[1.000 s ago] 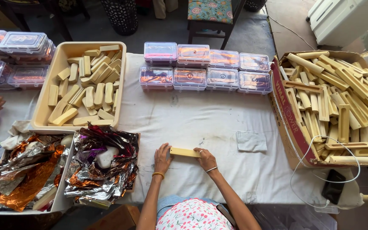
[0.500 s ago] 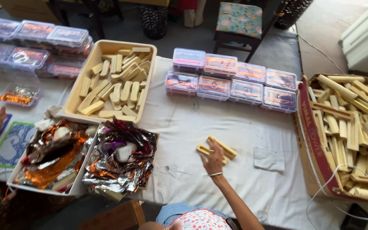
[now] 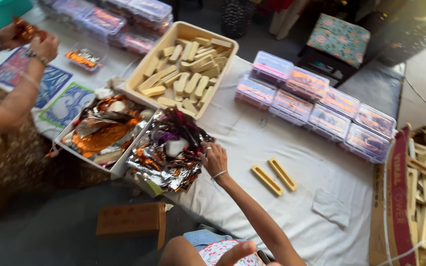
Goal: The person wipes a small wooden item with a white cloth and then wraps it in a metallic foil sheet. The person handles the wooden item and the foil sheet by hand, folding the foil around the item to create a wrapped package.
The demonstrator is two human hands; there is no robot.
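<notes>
White cloth (image 3: pixel 282 143), right hand (image 3: pixel 214 156) reaching foil (image 3: pixel 166 160), seemingly touching

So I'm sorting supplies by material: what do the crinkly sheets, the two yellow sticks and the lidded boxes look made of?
The crinkly sheets under the right hand look like thin metallic foil: mirror shine, sharp creases, silver, purple and orange tints. The two yellow sticks are matte pale yellow with a groove; wood or plastic, unclear. The lidded boxes seem clear rigid plastic: contents show through, glossy lids.
</notes>
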